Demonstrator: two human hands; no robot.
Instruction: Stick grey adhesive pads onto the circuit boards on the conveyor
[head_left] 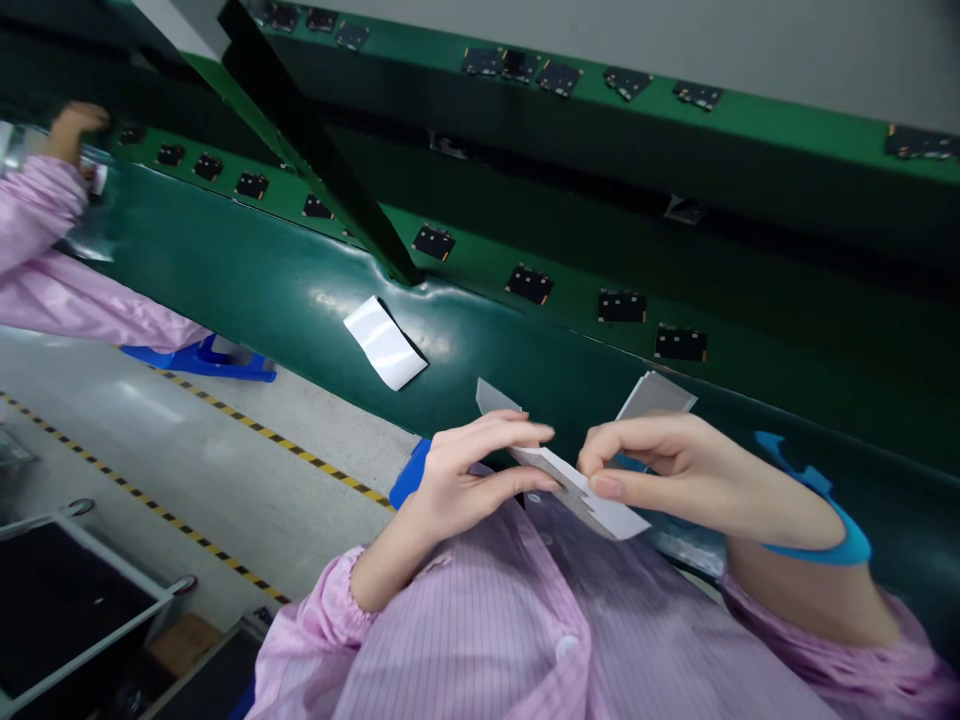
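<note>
My left hand (469, 465) grips a thin white and grey sheet (570, 485) between thumb and fingers, just in front of my chest. One corner of the sheet sticks out beyond the fingers at the left. My right hand (660, 465) pinches the near right edge of the same sheet with thumb and forefinger. Whether a smaller piece lies in that pinch is hidden. Behind my right hand a small stack of grey-white sheets (655, 395) lies at the bench edge. Another glossy white sheet (386, 343) rests on the green bench (300, 310) to the left.
Small black circuit boards (530, 284) sit in a row on the green line beyond the bench; more boards (559, 77) lie on the upper shelf. A dark slanted post (322, 150) rises at the bench. At far left is another person's hand (79, 120). My right wrist wears a blue strap (825, 540).
</note>
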